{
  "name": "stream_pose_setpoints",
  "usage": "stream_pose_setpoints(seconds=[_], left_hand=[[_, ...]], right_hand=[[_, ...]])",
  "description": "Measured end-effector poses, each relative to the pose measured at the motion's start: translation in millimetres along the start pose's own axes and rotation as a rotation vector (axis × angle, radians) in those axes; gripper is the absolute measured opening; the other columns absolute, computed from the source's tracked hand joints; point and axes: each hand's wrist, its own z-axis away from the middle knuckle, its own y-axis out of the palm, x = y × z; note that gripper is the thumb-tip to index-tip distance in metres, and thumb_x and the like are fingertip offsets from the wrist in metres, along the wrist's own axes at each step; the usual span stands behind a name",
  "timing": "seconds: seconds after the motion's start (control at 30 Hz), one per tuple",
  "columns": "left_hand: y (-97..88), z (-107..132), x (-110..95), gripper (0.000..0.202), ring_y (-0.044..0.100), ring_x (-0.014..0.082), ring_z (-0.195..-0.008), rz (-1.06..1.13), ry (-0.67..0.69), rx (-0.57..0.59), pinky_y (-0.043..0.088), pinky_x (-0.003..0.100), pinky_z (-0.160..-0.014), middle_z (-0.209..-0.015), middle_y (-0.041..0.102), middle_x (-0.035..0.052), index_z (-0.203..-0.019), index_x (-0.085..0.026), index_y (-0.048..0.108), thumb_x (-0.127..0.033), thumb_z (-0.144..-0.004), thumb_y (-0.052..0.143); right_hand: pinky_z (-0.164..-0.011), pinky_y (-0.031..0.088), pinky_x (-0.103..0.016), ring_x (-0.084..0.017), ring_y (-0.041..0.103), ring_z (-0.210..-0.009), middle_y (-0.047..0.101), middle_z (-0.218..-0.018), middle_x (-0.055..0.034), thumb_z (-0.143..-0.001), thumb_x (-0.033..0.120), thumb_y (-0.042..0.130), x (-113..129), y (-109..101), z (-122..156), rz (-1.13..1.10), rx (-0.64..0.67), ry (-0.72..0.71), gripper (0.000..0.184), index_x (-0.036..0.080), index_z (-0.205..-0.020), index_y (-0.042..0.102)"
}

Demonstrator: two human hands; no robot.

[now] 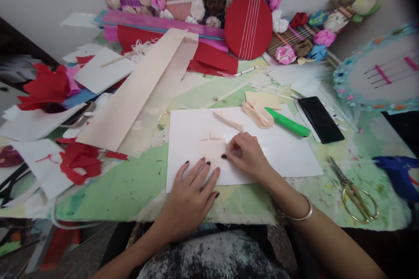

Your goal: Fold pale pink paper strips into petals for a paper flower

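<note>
My left hand lies flat with fingers spread. Its fingertips rest on the lower edge of a small, thin peach crepe paper piece, which lies on a white sheet. At that piece's right edge, my right hand has its fingers curled in a pinch, with the thumb low; the paper's edge runs up to the fingertips. Just above lies a narrow folded peach strip. Farther right on the sheet are a bunched peach paper piece and a green-handled cutter.
A black phone, gold-handled scissors and a blue glue gun lie to the right. A long peach crepe paper strip and red crepe scraps cover the left. Paper-flower crafts and a red paper instrument stand behind.
</note>
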Motion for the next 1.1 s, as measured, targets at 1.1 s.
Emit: stream_pose_setpoints(seconds=[1.1], left_hand=[[-21.7, -10, 64, 0.063, 0.038, 0.0326, -0.128, -0.061, 0.320, 0.228, 0.027, 0.049, -0.100, -0.137, 0.049, 0.0149, -0.141, -0.017, 0.037, -0.056, -0.091, 0.042]], right_hand=[[-0.108, 0.038, -0.047, -0.026, 0.039, -0.133, 0.053, -0.137, -0.0070, -0.095, 0.023, 0.046, 35, 22, 64, 0.376, -0.005, -0.356, 0.037, 0.013, -0.130, 0.052]])
